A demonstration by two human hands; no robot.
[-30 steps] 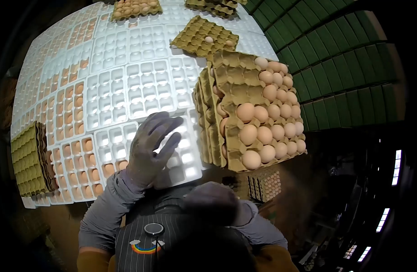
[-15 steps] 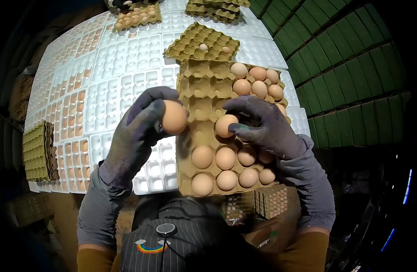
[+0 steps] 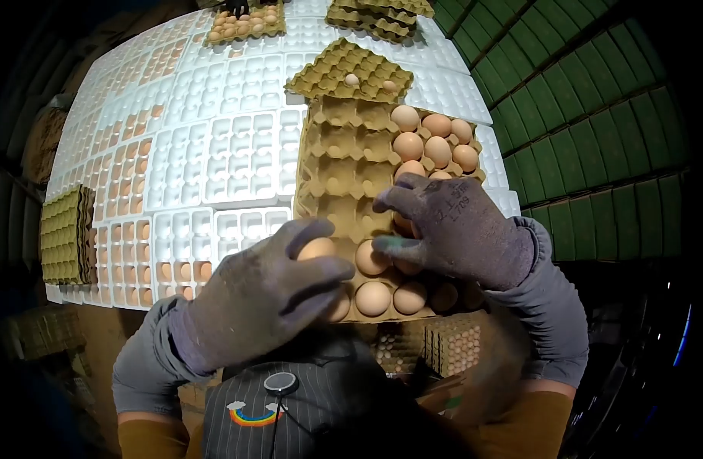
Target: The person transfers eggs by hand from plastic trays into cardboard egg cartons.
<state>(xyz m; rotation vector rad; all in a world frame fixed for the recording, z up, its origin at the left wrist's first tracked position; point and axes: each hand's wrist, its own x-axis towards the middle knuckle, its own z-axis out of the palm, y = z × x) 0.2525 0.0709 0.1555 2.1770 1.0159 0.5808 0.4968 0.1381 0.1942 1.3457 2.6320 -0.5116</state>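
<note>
My left hand (image 3: 279, 271), in a grey-purple glove, has its thumb and fingers closed around a brown egg (image 3: 317, 249) at the near left corner of a pulp egg tray (image 3: 344, 164). Another egg lies partly under that hand. My right hand (image 3: 451, 229), gloved alike, curls over the tray's right half, thumb and fingertips around an egg (image 3: 403, 223) mostly hidden by the hand. Its thumb is close against a neighbouring egg (image 3: 371, 258). Brown eggs (image 3: 437, 151) sit in the far right cells and along the near rows. The left cells farther back hold none.
White plastic trays (image 3: 240, 157) cover the table, several with eggs at the left. Pulp tray stacks (image 3: 65, 236) stand at left and far back (image 3: 374, 19). A tilted pulp tray (image 3: 351, 69) holds two small eggs. Another person's dark-gloved hand (image 3: 235, 8) is over a far egg tray. Green stacks line the right.
My left hand has come down toward me from beside the tray to its near left corner. My right hand has turned palm down, lower over the tray. The view has shifted slightly.
</note>
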